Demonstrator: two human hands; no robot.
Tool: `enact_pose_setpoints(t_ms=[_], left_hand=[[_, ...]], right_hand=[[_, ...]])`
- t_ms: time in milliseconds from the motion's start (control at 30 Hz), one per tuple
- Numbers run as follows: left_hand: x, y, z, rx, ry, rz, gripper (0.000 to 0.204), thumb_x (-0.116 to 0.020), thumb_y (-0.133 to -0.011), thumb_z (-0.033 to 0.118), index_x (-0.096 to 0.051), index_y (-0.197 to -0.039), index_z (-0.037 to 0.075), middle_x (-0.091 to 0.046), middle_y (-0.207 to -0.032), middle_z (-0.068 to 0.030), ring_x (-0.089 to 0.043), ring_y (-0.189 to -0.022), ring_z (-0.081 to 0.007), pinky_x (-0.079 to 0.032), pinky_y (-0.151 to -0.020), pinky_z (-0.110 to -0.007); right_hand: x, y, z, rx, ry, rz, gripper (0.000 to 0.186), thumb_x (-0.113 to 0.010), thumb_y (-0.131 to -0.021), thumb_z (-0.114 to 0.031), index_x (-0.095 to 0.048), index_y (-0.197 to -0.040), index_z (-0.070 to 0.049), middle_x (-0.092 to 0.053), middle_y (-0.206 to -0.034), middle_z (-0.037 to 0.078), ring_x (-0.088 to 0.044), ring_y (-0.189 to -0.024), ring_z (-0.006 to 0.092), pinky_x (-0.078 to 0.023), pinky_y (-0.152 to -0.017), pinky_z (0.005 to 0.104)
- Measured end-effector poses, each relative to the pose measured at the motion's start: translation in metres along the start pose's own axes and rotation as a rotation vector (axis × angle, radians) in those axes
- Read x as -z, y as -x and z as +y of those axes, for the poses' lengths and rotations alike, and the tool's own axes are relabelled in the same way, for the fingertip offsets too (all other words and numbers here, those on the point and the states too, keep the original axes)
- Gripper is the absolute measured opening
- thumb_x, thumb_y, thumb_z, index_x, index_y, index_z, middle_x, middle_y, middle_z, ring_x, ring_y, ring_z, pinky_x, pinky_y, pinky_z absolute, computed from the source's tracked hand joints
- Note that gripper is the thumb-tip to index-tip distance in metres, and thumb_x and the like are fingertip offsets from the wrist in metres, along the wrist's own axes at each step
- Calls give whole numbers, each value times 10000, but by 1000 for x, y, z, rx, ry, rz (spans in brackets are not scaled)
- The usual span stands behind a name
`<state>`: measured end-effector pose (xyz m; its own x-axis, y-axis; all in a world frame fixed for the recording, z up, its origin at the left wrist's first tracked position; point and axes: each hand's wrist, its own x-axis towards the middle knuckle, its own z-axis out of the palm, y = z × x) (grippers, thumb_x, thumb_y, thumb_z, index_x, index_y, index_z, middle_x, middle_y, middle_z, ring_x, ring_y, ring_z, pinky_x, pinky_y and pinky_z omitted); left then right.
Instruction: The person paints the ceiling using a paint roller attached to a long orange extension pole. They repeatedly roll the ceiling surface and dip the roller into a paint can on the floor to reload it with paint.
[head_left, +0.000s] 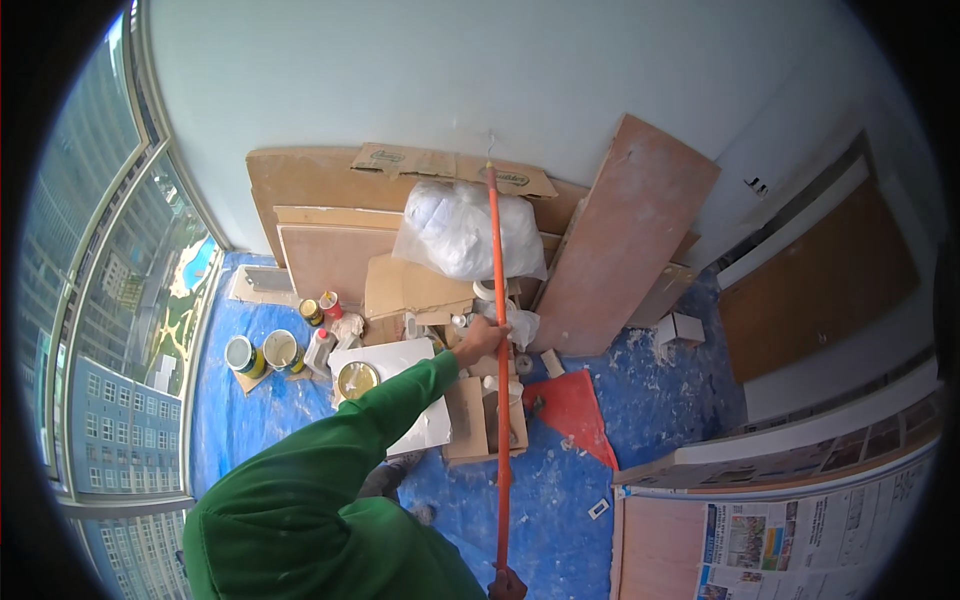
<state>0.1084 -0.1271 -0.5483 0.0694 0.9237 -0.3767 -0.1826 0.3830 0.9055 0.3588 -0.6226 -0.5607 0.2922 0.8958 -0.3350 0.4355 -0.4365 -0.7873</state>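
A long orange pole (501, 400) runs from the lower edge up toward the pale wall. Its far end narrows to a yellowish tip with a thin bent wire near the wall; any head on it is hard to make out. My left hand (482, 341), at the end of a green sleeve, is closed around the pole about midway. Lower down, my right hand (507, 584) wraps the pole's near end, partly cut off by the lower edge. Beneath my left arm lie a white sheet (425, 428) with an open tin (357, 380) and a cardboard box (466, 420).
Boards (335, 270) and a tall plank (625, 240) lean on the wall (400, 70) behind a plastic-wrapped bundle (470, 228). Paint buckets (283, 350) stand at left by the windows (100, 300). Blue sheeting (560, 510) covers the floor, with a red piece (575, 410) on it.
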Motion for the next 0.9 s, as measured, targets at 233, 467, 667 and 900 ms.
enact_pose_setpoints(t_ms=[233, 467, 667, 900], left_hand=[[5, 0, -3, 42, 54, 48, 338, -626, -872, 173, -576, -881, -161, -633, -748, -194, -682, -612, -313, -586, -506, -365], [-7, 3, 11, -103, -162, 111, 311, -607, -882, 184, -618, -819, -120, -656, -704, -174, -686, -595, -274, -555, -452, -354], [-29, 32, 56, -189, -175, 120, 318, -602, -883, 195, -623, -781, -106, -647, -651, -161, -681, -566, -249, -544, -467, -333], [-33, 26, 98, -300, -135, 62, 306, -584, -893, 182, -621, -763, -92, -640, -634, -164, -682, -564, -246, -549, -477, -313]], right_hand=[[2, -1, -19, 85, -2, -4, 261, -488, -927, -188, -683, -1027, -46, -440, -540, -32, -405, -482, 81, -333, -442, 283], [3, -11, -9, 74, -169, -75, 245, -492, -954, -216, -668, -1022, -59, -414, -507, -47, -371, -410, 59, -300, -375, 252], [-6, -31, 52, 91, -215, -121, 259, -502, -970, -261, -637, -1036, -49, -401, -491, -61, -354, -363, 46, -276, -316, 221], [-10, -56, 20, 5, -434, -158, 279, -499, -975, -249, -632, -1029, -9, -379, -516, -71, -350, -372, 40, -267, -331, 216]])
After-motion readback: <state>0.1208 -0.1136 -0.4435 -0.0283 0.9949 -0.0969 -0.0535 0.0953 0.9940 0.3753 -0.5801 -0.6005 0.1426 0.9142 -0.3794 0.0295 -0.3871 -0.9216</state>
